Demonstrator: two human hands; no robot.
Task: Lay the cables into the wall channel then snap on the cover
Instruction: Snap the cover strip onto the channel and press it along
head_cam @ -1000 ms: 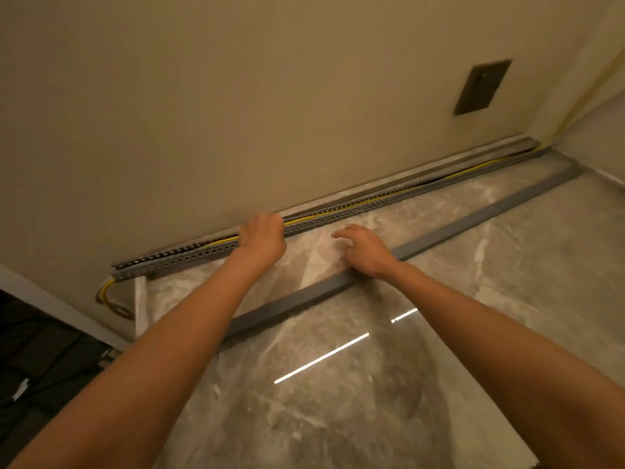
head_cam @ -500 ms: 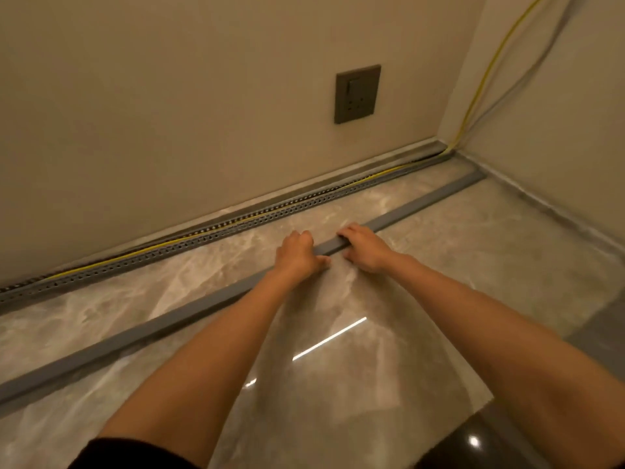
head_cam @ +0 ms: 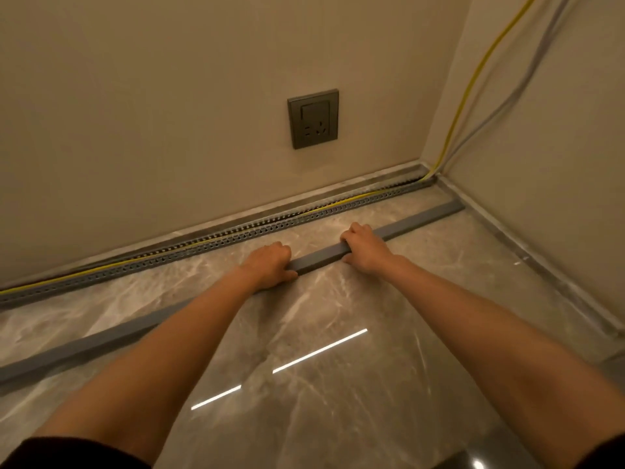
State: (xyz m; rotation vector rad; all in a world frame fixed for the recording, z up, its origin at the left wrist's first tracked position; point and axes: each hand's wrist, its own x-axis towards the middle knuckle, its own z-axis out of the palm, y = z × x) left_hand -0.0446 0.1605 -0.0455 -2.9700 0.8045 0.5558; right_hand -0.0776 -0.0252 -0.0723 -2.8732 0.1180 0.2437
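A long grey slotted wall channel (head_cam: 236,236) runs along the foot of the wall, with a yellow cable (head_cam: 101,265) lying inside it. The grey cover strip (head_cam: 318,258) lies on the floor parallel to the channel, a short way in front of it. My left hand (head_cam: 270,264) grips the cover near its middle, fingers curled over its far edge. My right hand (head_cam: 363,247) grips the same strip a little further right. The cover's stretch under my left forearm is hidden.
A dark wall socket (head_cam: 313,119) sits above the channel. In the right corner the yellow cable (head_cam: 470,86) and a grey cable (head_cam: 521,86) climb the wall. Glossy marble floor (head_cam: 338,384) spreads in front; a side wall closes the right.
My left hand left the channel and moved onto the cover strip beside my right hand. Both hands have since spread apart along the strip, and the view has turned right.
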